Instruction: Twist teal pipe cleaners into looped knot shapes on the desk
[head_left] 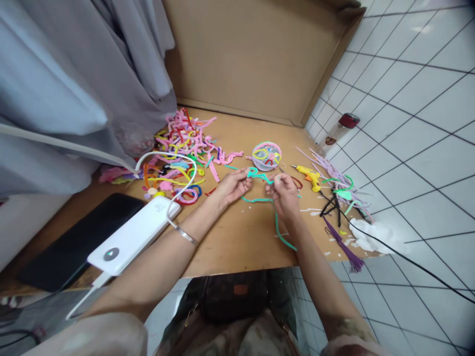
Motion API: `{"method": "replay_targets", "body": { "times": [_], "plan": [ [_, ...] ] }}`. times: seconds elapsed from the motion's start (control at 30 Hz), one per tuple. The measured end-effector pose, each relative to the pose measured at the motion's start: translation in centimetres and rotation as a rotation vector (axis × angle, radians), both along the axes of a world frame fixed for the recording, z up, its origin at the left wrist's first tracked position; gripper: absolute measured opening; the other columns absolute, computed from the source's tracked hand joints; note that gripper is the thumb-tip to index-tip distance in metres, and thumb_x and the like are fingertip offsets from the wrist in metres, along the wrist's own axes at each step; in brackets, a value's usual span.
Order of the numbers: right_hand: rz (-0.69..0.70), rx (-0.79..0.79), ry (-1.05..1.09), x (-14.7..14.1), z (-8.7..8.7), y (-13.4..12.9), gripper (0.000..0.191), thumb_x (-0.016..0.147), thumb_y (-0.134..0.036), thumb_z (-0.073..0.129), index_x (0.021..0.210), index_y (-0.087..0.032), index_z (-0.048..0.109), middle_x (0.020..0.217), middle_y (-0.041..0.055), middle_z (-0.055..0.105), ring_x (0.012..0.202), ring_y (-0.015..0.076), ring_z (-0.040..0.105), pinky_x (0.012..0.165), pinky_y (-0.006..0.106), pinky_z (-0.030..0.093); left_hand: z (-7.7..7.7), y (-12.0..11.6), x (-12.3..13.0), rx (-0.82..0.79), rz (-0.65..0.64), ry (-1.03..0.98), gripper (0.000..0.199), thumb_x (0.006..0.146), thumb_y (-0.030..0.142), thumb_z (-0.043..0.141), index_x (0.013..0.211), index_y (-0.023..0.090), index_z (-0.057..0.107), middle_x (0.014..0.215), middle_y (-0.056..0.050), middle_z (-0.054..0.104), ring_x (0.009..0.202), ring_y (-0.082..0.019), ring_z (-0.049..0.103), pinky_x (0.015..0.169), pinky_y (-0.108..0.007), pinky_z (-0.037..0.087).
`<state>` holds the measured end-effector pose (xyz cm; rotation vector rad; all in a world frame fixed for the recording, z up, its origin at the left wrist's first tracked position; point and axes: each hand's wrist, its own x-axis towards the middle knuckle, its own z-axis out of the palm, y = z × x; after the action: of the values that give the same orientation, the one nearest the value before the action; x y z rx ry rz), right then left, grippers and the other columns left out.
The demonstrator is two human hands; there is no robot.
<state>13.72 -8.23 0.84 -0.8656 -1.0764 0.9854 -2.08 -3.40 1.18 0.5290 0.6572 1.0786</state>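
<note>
One teal pipe cleaner (263,177), bent in zigzags, is held above the tabletop (222,252). Left hand (234,187) pinches its looped part, fingertips together; right hand (285,194) pinches farther along likewise. Judged very light, soft-surfaced, bendable, unlikely to slip; best held beside each bend.

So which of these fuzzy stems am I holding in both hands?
The turquoise stem, bent into kinks and pinched by your left hand and right hand; those in the mixed-colour pile lie on the table.
</note>
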Motion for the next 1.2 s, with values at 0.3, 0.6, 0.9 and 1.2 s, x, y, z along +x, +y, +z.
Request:
{"method": "replay_targets", "body": {
  "times": [0.3,0.6,0.9,1.2],
  "plan": [
    [0.094,-0.041,0.367,2.5,3.1,-1.2,0.030,0.082,-0.041,0.076,0.079,-0.025,0.051,0.051,-0.0124,0.042,0.055,0.0079,0.055,0.074,0.026,0.054,0.1,-0.6,0.4,0.405,-0.019,0.567,0.008,0.069,0.011,0.072,0.061,0.011,0.069,0.049,0.003,0.057,0.045,-0.005,0.044,0.047,-0.018,0.030],
    [0.014,0.146,-0.150,-0.6,4.6,-8.2,0.027,0.090,-0.041,0.066,0.073,-0.024,0.056,0.055,-0.0075,0.043,0.051,0.0106,0.042,0.060,0.028,0.045,2.1,-0.7,1.6,-0.049,0.199,0.083,0.024,0.084,0.003,0.059,0.062,0.012,0.058,0.048,0.004,0.052,0.042,-0.004,0.047,0.047,-0.013,0.040],
    [-0.146,0.071,-0.037,-0.3,2.6,-8.6,0.016,0.096,-0.036,0.057,0.085,-0.024,0.059,0.049,-0.0123,0.030,0.043,0.0084,0.029,0.063,0.027,0.049,2.4,-1.1,0.0,-0.179,-0.141,-0.319,0.030,0.097,0.005,0.042,0.069,0.012,0.052,0.054,0.005,0.046,0.035,-0.001,0.030,0.035,-0.012,0.024],
    [0.096,0.448,-0.851,-2.7,1.9,-14.0,0.026,0.095,-0.014,0.047,0.107,-0.026,0.066,0.082,0.0009,0.069,0.074,0.0158,0.067,0.100,0.043,0.055,2.4,-1.6,1.2,-0.236,0.026,-0.255,0.026,0.095,0.007,0.046,0.072,0.015,0.053,0.058,0.003,0.053,0.049,-0.007,0.054,0.052,-0.017,0.048]
  ]
}}
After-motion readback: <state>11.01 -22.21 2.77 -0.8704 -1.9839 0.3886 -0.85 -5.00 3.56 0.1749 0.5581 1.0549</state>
